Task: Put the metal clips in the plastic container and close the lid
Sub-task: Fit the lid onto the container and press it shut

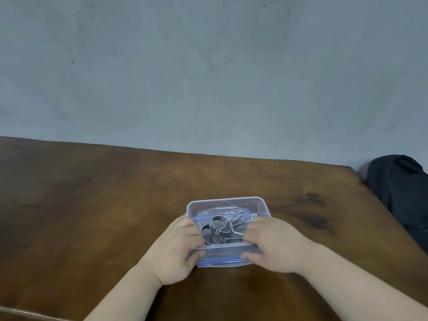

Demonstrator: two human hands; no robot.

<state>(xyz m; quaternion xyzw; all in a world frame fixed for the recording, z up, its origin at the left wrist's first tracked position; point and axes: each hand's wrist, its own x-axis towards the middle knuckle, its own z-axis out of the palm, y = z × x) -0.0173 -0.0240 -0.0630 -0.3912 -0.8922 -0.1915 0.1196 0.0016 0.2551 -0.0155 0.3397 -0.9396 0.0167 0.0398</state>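
A clear plastic container (228, 202) with blue trim sits on the brown wooden table (92, 193), right in front of me. Inside it lie shiny coiled metal clips (220, 225) with wire handles. A clear lid (222, 254) with a blue seal is tilted over the container's near side; the far part of the container is uncovered. My left hand (178, 249) grips the lid's left end and my right hand (273, 244) grips its right end, thumbs on the near edge. The hands hide both near corners.
A dark fabric object (400, 193) rests beyond the table's right edge against the grey wall (208, 66). The table's far edge runs along the wall.
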